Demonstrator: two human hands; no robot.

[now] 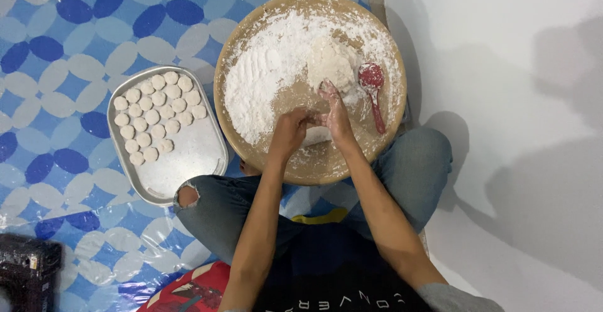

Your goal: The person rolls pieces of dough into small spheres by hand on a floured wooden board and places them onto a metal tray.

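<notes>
A round wooden board (377,32) lies on the floor mat, dusted with white flour (267,79). A lump of white dough (330,64) rests near its middle. My left hand (290,131) and my right hand (335,112) meet over the board's near half, fingers closed around a small piece of dough between them. Both hands are floury. A red spoon (372,86) lies on the board just right of my right hand, bowl coated in flour.
A metal tray (188,158) left of the board holds several flat round dough pieces (157,114) in rows. Blue and white patterned mat (63,67) covers the floor. White wall (515,98) at right. Dark object (25,274) at bottom left. My knees flank the board.
</notes>
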